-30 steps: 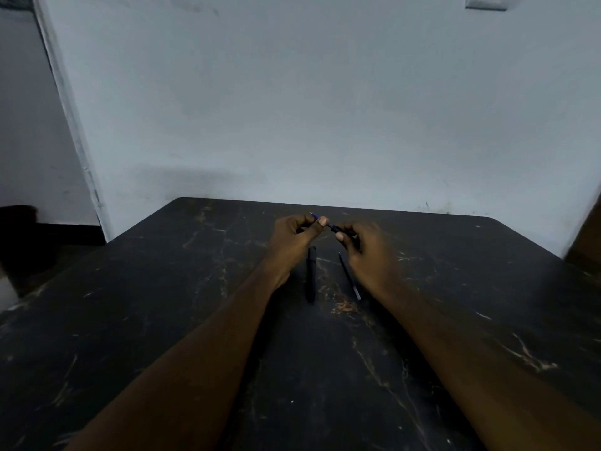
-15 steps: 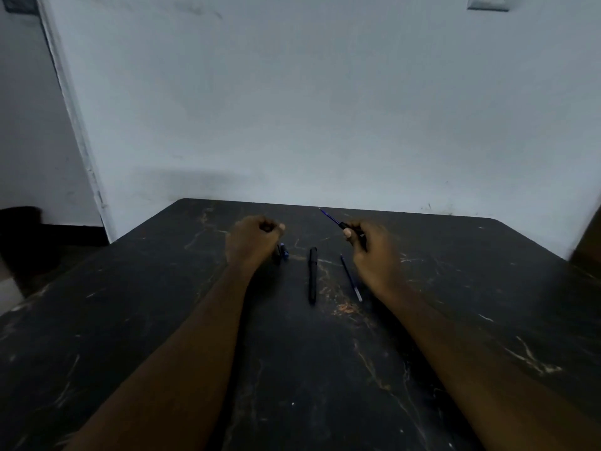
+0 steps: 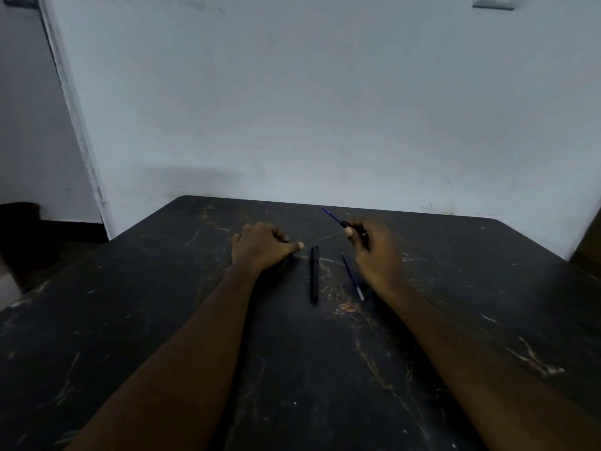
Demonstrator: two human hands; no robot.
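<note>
The right hand [image 3: 374, 252], right of the frame's centre, pinches a thin blue plastic refill with a short black collar [image 3: 331, 215] between thumb and curled fingers. The rod is raised off the surface and slants up and to the left, its fine tip toward the far table edge.

The left hand [image 3: 260, 247] rests knuckles-up on the table, left of centre. Its fingers are curled under and its thumb is stretched right. I cannot tell whether anything is tucked inside the curl. The two hands are apart.

Between them lie two loose pieces. A matte black cylindrical pen barrel [image 3: 314, 275] lies nearly straight up and down in the frame, its upper end just beside the left thumb tip. To its right lies a slender dark refill tube with a pale lower end [image 3: 353, 277], slanted, close to the right wrist. The barrel and the tube do not touch.

All of this is on a black stone-look table with rusty and whitish veins and rounded far corners [image 3: 162, 320], which fills the lower half of the frame. Behind it stands a smooth pale blue-grey painted wall [image 3: 292, 109], with a white door frame [image 3: 74, 109] at the upper left and a pale switch plate [image 3: 492, 1] cut off at the upper right.
</note>
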